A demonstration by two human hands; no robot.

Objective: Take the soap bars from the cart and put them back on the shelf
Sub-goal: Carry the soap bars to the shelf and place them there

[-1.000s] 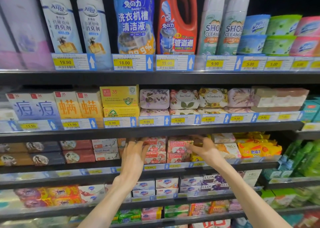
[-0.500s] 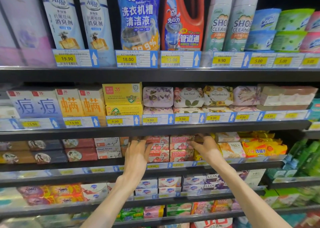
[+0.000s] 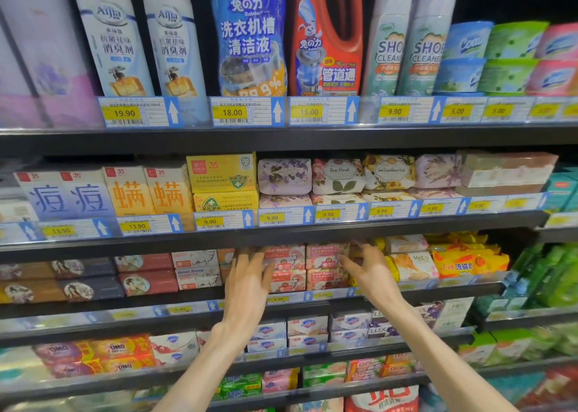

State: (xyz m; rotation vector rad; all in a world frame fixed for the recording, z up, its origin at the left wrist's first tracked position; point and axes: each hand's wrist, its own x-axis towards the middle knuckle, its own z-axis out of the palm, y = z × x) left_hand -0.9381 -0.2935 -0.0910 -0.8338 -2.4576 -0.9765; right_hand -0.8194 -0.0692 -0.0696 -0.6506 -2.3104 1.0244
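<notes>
Where the third shelf [image 3: 93, 310] begins at left, dark and red boxes with portrait medallions, then white "Goat Soap" boxes [image 3: 195, 270]. Left hand [image 3: 247, 281] next, fingers straight and spread, flat against pink "Goat Soap" boxes [image 3: 325, 266] stacked two high. Right hand [image 3: 370, 270] just beside that stack, fingers loosely apart, gripping nothing. Further right, a "MeLy" pack [image 3: 413, 266], then yellow packs [image 3: 469, 263].

On the top tier I see two white Aijia deodoriser bottles [image 3: 115, 39] beside a blue washing-machine cleaner bottle [image 3: 248, 36], a red drain-cleaner jug [image 3: 327, 39], two shoe-cleaner bottles [image 3: 406, 45] and stacked blue, green and pink tubs [image 3: 506, 58], all above yellow price tags [image 3: 231, 112].
</notes>
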